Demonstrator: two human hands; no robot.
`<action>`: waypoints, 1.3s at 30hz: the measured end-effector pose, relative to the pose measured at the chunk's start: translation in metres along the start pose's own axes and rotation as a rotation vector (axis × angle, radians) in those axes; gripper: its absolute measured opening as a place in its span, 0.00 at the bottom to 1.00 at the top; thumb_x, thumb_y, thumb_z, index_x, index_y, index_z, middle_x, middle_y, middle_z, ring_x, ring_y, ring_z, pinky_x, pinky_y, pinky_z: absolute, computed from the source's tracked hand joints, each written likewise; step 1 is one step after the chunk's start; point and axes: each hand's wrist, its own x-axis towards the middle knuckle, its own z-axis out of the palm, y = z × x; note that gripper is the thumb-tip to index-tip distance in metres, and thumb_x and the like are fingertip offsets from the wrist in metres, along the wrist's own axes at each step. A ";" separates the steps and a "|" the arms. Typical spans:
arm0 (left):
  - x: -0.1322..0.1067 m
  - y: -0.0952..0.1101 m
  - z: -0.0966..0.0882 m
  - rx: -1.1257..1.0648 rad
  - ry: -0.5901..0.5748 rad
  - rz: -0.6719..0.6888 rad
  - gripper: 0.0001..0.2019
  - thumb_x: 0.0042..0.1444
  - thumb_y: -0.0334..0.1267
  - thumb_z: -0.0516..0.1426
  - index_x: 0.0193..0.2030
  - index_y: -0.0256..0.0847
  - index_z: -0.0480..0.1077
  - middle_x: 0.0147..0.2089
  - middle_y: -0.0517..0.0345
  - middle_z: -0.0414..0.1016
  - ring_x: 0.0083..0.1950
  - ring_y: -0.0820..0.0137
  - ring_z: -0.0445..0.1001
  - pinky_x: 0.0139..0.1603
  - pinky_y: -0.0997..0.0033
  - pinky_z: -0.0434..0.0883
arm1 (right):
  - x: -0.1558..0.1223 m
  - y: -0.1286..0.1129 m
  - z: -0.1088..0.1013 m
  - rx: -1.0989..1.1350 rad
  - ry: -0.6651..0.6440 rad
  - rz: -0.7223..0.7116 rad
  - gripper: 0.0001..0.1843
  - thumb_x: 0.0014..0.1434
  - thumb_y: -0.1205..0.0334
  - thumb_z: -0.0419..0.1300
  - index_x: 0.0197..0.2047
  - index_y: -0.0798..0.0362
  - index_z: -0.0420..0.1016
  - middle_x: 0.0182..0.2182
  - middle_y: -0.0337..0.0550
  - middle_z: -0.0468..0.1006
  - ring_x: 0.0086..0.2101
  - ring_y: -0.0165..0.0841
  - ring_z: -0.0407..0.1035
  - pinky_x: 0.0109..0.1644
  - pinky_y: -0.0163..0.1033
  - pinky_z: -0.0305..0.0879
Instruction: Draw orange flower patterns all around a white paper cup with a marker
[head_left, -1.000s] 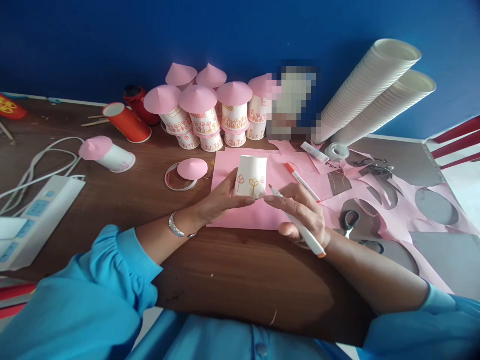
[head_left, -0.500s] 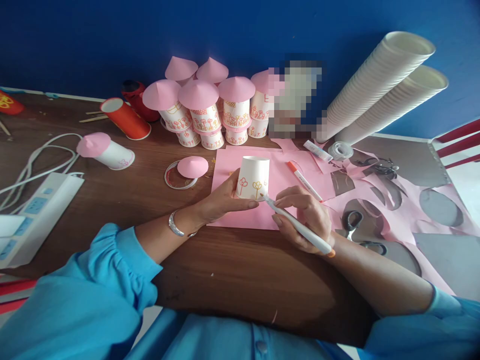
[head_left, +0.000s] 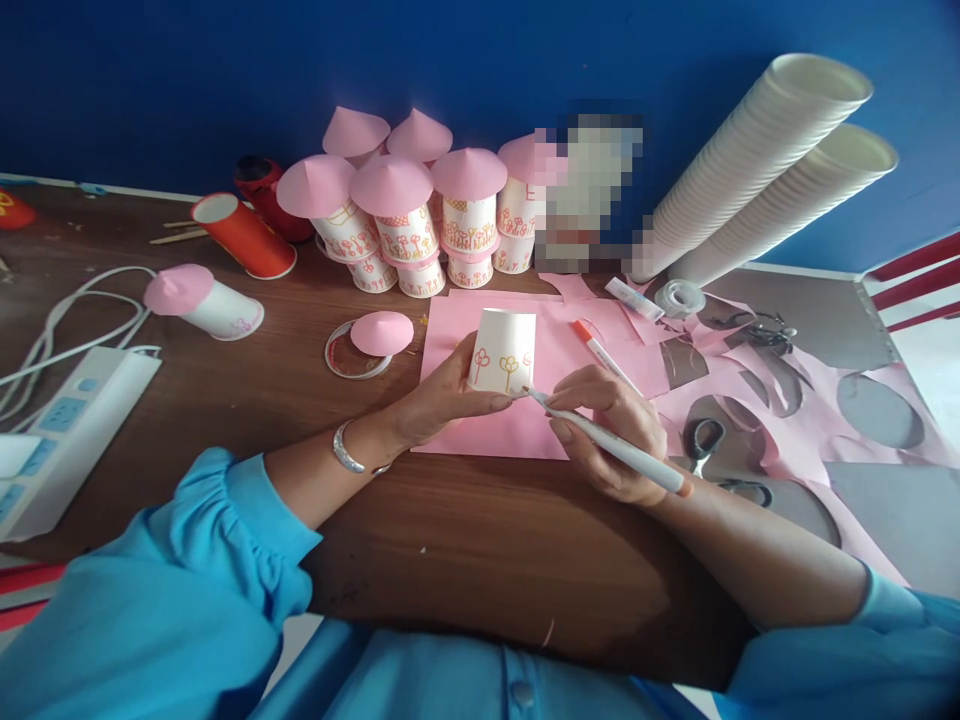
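A white paper cup (head_left: 507,335), upside down with its narrow end up, is gripped by my left hand (head_left: 444,400) from the left and below. Red and yellow-brown flowers are drawn on its side. My right hand (head_left: 611,435) is closed around a white marker (head_left: 626,452) with an orange end, its tip at the cup's lower right edge. Beneath both hands lies pink paper (head_left: 450,430). Another marker, with a red-orange cap (head_left: 585,330), rests on that paper just beyond my right hand.
Pink-roofed cup towers (head_left: 394,235) stand against the blue wall. Tall paper cup stacks (head_left: 750,170) lean at back right. Cut paper scraps (head_left: 810,440), scissors (head_left: 705,440) and a tape roll (head_left: 680,297) lie right. On the left are a power strip (head_left: 90,430) and a red cup (head_left: 247,240).
The marker lies at a flatter angle now, its rear end further right, with the tip still near the cup's lower edge. The whole view has shifted slightly.
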 end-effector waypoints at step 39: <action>-0.001 0.003 0.002 0.095 0.003 -0.002 0.37 0.48 0.44 0.74 0.63 0.48 0.64 0.53 0.54 0.73 0.55 0.60 0.71 0.57 0.57 0.68 | 0.002 0.001 0.001 -0.037 -0.061 -0.071 0.10 0.65 0.70 0.62 0.49 0.50 0.72 0.34 0.43 0.78 0.32 0.35 0.77 0.33 0.40 0.77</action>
